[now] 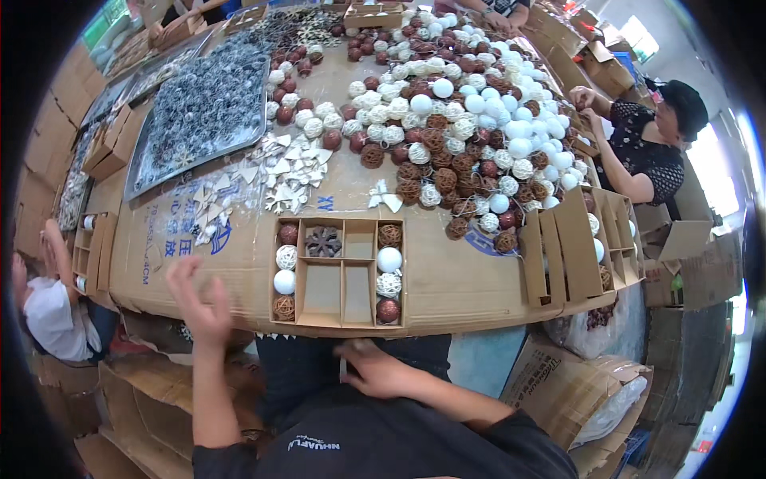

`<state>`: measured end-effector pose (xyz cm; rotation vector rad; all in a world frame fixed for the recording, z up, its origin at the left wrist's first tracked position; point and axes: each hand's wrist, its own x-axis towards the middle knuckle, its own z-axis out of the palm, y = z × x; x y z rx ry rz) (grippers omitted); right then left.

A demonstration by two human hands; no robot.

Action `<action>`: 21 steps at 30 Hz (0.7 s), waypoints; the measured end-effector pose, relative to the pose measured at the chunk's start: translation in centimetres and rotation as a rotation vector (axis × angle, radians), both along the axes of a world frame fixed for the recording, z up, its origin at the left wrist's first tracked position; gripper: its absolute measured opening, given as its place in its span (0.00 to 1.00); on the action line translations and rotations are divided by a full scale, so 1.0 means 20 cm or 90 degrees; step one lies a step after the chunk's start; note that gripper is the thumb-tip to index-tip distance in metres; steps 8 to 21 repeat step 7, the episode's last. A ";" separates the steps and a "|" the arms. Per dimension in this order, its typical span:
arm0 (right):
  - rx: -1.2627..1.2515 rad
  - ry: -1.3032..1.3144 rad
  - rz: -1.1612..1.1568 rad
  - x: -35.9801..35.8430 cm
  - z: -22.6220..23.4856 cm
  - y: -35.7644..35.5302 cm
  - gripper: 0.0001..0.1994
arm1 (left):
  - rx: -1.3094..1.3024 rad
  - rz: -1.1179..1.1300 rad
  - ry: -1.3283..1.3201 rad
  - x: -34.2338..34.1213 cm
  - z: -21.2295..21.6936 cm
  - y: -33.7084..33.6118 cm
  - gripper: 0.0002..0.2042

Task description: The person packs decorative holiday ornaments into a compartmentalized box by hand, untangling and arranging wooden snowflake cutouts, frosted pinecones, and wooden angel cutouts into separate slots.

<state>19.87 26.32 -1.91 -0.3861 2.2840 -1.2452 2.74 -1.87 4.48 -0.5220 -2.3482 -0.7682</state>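
A divided cardboard box (341,326) lies at the table's near edge, in front of me. Its two side columns hold red, white and brown balls. A dark brown snowflake-shaped ornament (323,241) sits in an upper middle compartment; the other middle compartments show bare bottoms. My left hand (201,303) is raised just left of the box, fingers apart and slightly blurred, with nothing in it. My right hand (373,369) is low over my lap, below the table edge. Its fingers are curled by a thin pale piece (343,370) whose kind I cannot make out.
A metal tray (132,177) of small silvery pieces stands far left. White wooden star pieces (287,172) lie beside it. A big pile of balls (447,128) covers the far right. Upright divided boxes (578,247) stand right. A co-worker (650,144) sits at the right, others left and far.
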 end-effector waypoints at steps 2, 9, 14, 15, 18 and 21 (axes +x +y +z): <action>0.030 0.051 -0.140 -0.09 -0.20 -0.13 0.25 | 0.047 0.044 -0.018 -0.13 -0.09 -0.14 0.19; -0.099 0.061 -0.180 -0.14 -0.61 -0.24 0.28 | 0.269 0.195 -0.111 -0.35 -0.31 -0.26 0.19; -0.099 0.061 -0.180 -0.14 -0.61 -0.24 0.28 | 0.269 0.195 -0.111 -0.35 -0.31 -0.26 0.19; -0.099 0.061 -0.180 -0.14 -0.61 -0.24 0.28 | 0.269 0.195 -0.111 -0.35 -0.31 -0.26 0.19; -0.099 0.061 -0.180 -0.14 -0.61 -0.24 0.28 | 0.269 0.195 -0.111 -0.35 -0.31 -0.26 0.19; -0.099 0.061 -0.180 -0.14 -0.61 -0.24 0.28 | 0.269 0.195 -0.111 -0.35 -0.31 -0.26 0.19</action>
